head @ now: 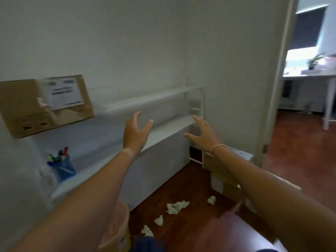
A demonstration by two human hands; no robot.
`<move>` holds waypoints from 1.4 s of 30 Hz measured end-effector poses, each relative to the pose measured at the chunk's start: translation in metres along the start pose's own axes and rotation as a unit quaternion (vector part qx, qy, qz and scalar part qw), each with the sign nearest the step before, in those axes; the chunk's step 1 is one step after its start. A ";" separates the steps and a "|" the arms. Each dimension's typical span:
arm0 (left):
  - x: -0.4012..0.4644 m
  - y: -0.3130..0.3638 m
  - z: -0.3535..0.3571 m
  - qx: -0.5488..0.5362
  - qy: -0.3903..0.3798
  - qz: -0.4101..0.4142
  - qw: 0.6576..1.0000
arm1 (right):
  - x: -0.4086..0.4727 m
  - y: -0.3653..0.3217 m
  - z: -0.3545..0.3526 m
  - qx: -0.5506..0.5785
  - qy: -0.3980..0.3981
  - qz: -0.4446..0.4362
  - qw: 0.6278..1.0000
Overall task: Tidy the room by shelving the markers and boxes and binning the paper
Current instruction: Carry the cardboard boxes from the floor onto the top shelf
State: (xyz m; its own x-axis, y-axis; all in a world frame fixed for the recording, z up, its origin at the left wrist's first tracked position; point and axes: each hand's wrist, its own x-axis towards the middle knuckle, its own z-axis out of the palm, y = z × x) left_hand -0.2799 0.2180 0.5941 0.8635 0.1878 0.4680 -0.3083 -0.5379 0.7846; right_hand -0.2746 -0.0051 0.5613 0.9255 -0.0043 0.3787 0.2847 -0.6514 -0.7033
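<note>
My left hand and my right hand are both stretched out in front of the white shelf unit, fingers spread, holding nothing. A brown cardboard box with a white label sits on the upper shelf at the left. Below it, a blue cup of markers stands on the lower shelf. Several crumpled paper balls lie on the wooden floor. More cardboard boxes are stacked on the floor under my right forearm. A pale bin stands at the bottom, partly hidden by my left arm.
An open doorway at the right leads to another room with a white table and a potted plant. The white wall runs behind the shelves. The floor is dark red-brown wood.
</note>
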 end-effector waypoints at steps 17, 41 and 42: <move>-0.130 0.056 0.301 -0.082 -0.367 -0.042 0.926 | -0.182 0.220 -0.166 -0.071 0.135 0.289 0.945; -0.054 -0.036 0.560 -0.025 -0.398 -0.212 0.892 | -0.039 0.469 -0.116 0.006 0.046 0.384 0.922; -0.040 -0.033 0.557 -0.032 -0.387 -0.225 0.894 | -0.019 0.466 -0.121 0.003 0.034 0.379 0.925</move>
State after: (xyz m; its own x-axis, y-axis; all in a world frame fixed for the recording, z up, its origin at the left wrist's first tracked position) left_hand -0.0820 -0.2293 0.3230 0.9157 -0.2644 -0.3025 0.1387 -0.4986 0.8557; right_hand -0.1899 -0.4002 0.2986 0.8424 -0.5054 -0.1869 -0.4369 -0.4378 -0.7858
